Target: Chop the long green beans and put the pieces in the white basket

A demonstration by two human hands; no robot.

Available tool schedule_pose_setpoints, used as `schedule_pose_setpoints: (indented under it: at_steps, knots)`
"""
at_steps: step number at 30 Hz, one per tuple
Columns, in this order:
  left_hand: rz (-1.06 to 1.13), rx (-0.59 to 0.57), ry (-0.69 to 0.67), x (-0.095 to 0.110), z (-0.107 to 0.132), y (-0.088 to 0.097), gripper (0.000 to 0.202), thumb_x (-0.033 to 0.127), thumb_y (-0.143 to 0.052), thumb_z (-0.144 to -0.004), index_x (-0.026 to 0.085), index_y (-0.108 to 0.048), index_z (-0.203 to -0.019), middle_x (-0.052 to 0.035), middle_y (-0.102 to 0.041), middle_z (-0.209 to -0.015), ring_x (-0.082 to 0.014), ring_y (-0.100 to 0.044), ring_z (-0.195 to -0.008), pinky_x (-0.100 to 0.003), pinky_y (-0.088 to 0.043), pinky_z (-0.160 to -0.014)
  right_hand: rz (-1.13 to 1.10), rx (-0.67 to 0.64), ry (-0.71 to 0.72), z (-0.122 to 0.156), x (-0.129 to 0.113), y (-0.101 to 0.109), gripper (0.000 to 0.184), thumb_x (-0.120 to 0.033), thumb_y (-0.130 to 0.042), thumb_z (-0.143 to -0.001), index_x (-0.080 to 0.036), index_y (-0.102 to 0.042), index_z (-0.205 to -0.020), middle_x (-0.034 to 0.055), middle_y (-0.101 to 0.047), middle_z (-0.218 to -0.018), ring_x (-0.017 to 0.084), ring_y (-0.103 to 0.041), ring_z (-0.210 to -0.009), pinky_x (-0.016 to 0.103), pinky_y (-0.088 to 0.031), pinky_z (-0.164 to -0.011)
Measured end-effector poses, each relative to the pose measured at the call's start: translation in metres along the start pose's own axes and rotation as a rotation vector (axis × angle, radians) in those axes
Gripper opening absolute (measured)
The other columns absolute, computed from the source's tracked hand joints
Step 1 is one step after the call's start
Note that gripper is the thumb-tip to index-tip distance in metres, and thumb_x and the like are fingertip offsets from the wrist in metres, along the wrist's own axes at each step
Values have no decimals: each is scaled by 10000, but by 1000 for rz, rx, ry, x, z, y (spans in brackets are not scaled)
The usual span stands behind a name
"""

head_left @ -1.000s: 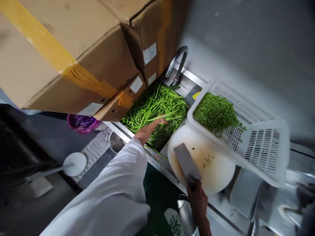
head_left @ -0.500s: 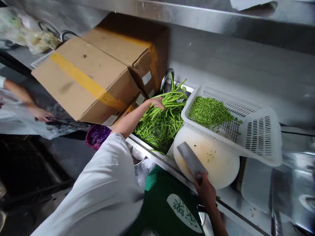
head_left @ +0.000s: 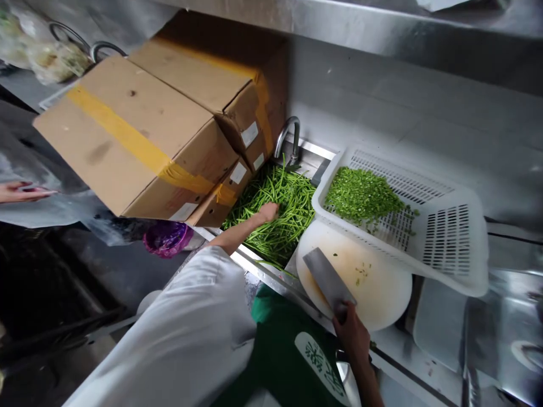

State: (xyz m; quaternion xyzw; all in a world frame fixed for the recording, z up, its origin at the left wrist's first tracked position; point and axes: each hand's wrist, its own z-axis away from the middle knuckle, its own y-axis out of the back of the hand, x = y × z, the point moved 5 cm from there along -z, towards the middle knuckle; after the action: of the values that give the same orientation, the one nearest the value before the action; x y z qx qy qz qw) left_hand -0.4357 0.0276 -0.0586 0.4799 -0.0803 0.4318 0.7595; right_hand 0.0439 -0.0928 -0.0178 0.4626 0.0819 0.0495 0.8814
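Note:
My left hand (head_left: pixel 268 212) reaches into the sink, where long green stalks (head_left: pixel 285 198) lie in a heap. Its fingers are curled down into the stalks and closed around some of them. My right hand (head_left: pixel 350 332) grips the handle of a cleaver (head_left: pixel 328 279). The blade rests flat on a round white cutting board (head_left: pixel 377 294) with a few green bits on it. Beyond the board, a white slotted basket (head_left: pixel 460 249) holds a pile of chopped greens (head_left: pixel 360 195).
Taped cardboard boxes (head_left: pixel 139 135) overhang the sink's left side, close to a curved tap (head_left: pixel 287 133). A purple bag (head_left: pixel 167 237) sits below the boxes. Another person's hand (head_left: pixel 20 192) holds clear plastic at the far left. A steel shelf runs overhead.
My left hand, which had lifted a bunch of stalks up toward the boxes, has come back down into the heap. The cleaver and my right hand have stayed on the board.

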Motion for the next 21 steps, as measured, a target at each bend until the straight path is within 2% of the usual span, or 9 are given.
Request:
schedule_pose_setpoints:
  at_steps: [3,6,8,10,12,14,17,19,21]
  knots:
    - [-205,-61,-27,-11,-13,-6,765,313,-844,-710,204,-550,-1408,-165,-549,-1456,-371,-486,-1362,-476,-327,-1165,5,-41,-28,-1,-2,1,495,-345,-498,-950,-195,-417,-1415,93,-720,-1191,261,-700,-1084,338,-504,-833]
    - [-291,-61,10,-25,-12,-15,571,412,-656,-910,179,-533,-1417,-188,-639,-1314,-340,-594,-1239,-423,-405,-1081,11,-53,-40,-1,-4,3,486,-357,-478,-955,-202,-414,-1411,92,-719,-1199,255,-706,-1068,334,-505,-830]
    - [-271,-20,17,-33,-10,-15,492,455,-464,-1016,166,-524,-1409,-185,-652,-1288,-298,-602,-1227,-364,-411,-1064,19,-34,-36,0,-6,4,480,-361,-467,-957,-195,-422,-1405,100,-720,-1190,253,-709,-1061,332,-507,-823]
    - [-223,84,21,-39,-9,-11,528,488,-320,-1059,163,-468,-1448,-179,-594,-1388,-252,-578,-1263,-302,-400,-1070,25,-23,-42,0,-6,4,487,-367,-462,-957,-185,-423,-1407,105,-723,-1177,263,-711,-1056,341,-512,-815]
    - [-158,153,51,-43,-13,-15,625,547,-301,-1054,136,-372,-1520,-200,-510,-1482,-246,-561,-1295,-290,-402,-1079,31,-32,-59,0,-6,2,500,-372,-466,-953,-181,-416,-1413,110,-720,-1181,271,-711,-1062,351,-517,-817]
    - [-148,130,103,-41,-19,-36,822,643,-423,-990,98,-261,-1583,-257,-426,-1537,-315,-516,-1356,-385,-407,-1110,35,-50,-77,-1,-5,1,505,-372,-469,-948,-188,-406,-1414,109,-719,-1185,269,-710,-1072,353,-519,-832]
    - [-254,93,206,-29,-31,-79,1123,684,-648,-838,105,-108,-1635,-322,-231,-1623,-456,-289,-1494,-643,-344,-1124,24,-54,-79,-2,-7,2,491,-371,-452,-946,-199,-395,-1403,102,-717,-1186,259,-708,-1078,354,-517,-864]
    - [-283,125,286,-23,-40,-99,1165,611,-733,-799,142,-85,-1646,-310,-149,-1654,-477,-186,-1526,-728,-302,-1106,16,-59,-85,-2,-7,3,489,-376,-443,-942,-198,-391,-1395,99,-719,-1179,267,-707,-1074,366,-518,-866]
    - [-245,123,341,-24,-50,-108,1100,494,-779,-802,172,-145,-1641,-298,-184,-1650,-474,-224,-1515,-734,-320,-1094,19,-74,-107,-3,-7,3,503,-383,-445,-933,-196,-382,-1396,104,-718,-1186,283,-708,-1062,384,-522,-852]
